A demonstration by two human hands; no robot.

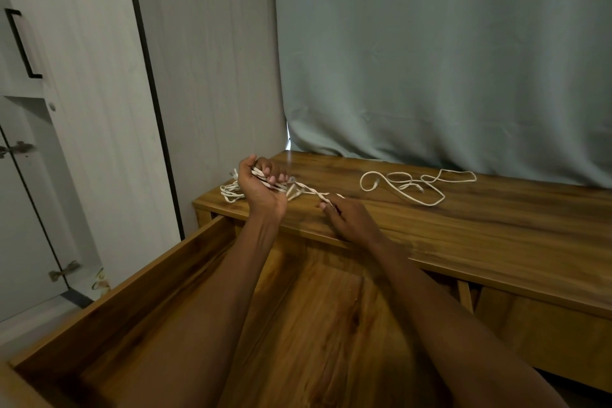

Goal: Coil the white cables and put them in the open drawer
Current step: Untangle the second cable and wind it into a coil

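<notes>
Your left hand has its fingers curled around a bundle of coiled cable; your right hand pinches its twisted tail. A loose cable lies on the bench well right of your fingers, the open drawer below.

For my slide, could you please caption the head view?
Hands coil one white cable; another waits above the drawer.

A left hand grips a bundle of white cable loops above a wooden counter. At its four o'clock, the right hand pinches the twisted tail. A second white cable lies loose at three o'clock. An open drawer sits below.
</notes>
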